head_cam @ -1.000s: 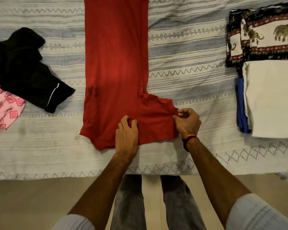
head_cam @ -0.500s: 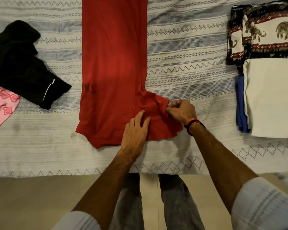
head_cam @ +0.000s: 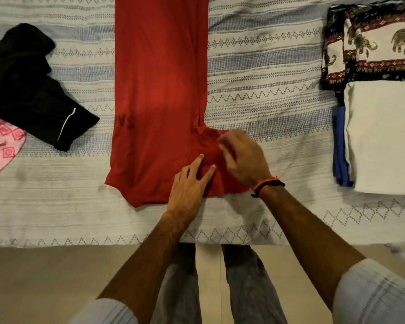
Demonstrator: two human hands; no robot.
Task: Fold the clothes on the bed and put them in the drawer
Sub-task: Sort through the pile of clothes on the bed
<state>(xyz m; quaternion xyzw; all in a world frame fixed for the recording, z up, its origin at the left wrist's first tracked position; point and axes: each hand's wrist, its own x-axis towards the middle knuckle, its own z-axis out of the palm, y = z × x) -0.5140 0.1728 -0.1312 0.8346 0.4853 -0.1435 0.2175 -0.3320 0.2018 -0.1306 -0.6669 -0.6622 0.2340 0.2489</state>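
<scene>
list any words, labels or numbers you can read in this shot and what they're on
Faint dark lettering showing through the red shirt near its left edge: partly cut off by the fold and too dim to read surely.
Elephant-print cloth: pictures and pattern only, no words.
Nothing else in view carries readable text.

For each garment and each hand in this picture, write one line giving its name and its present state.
Red shirt: spread flat, partly folded, right sleeve still out.
Left hand: fingers straight, pressing the shirt.
Right hand: on the sleeve, blurred; grip unclear.
Black garment: crumpled, unfolded.
Pink garment: crumpled, unfolded.
Elephant-print cloth: folded.
Cream cloth: folded, lying on the blue one.
Blue cloth: folded, mostly covered.
</scene>
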